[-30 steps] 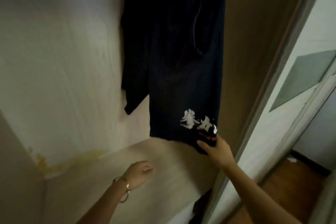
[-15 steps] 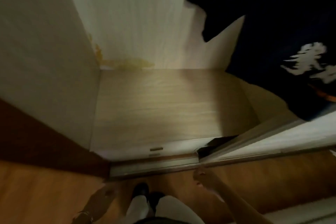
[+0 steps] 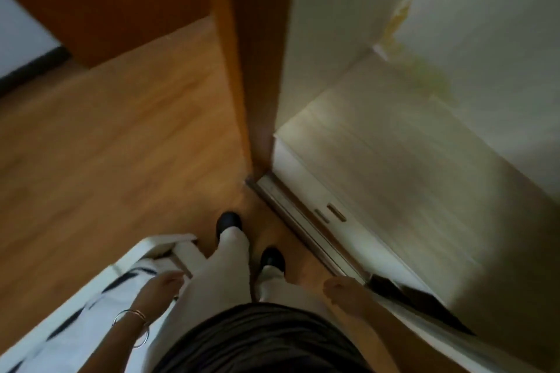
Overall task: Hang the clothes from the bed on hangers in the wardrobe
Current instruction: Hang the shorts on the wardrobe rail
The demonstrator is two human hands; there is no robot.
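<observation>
1. The left hand hangs over the bed, left of the wardrobe, grip relaxed and empty.
2. The right hand hangs by the wardrobe's front, grip loosely curled and empty.
3. Striped fabric lies on the bed.

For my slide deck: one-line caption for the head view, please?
Standing between the bed and open wardrobe, left hand and right hand empty.

Your left hand hangs low at your side, fingers relaxed and pointing forward, holding nothing. Thin bangles sit on the wrist just behind it. Your right hand hangs level with the left, fingers loosely curled, holding nothing. Your legs stand between the two hands. Motion blur hides finer finger detail.
</observation>
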